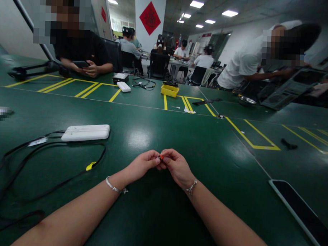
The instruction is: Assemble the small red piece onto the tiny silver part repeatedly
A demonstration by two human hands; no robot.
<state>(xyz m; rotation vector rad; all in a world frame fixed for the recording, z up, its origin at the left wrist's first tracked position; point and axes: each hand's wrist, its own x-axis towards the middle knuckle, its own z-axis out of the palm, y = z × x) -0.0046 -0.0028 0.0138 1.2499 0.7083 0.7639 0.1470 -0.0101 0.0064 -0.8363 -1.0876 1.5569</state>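
Over the green table [134,204], my two hands meet at the fingertips around a tiny orange-red and dark piece [161,157]. My left hand [143,165] pinches it from the left, thumb on top. From the other side my right hand [177,168] grips it between thumb and forefinger. Most of the piece is covered by the fingers, and its kind is too small to make out. Each wrist wears a silvery bracelet.
A white power bank [85,132] with looping black cables [25,161] lies to the left. On the right rests a phone [300,214]. Farther back are a yellow tray [169,90], a white box [123,86] and a computer case [283,87]. Several people sit or stand beyond.
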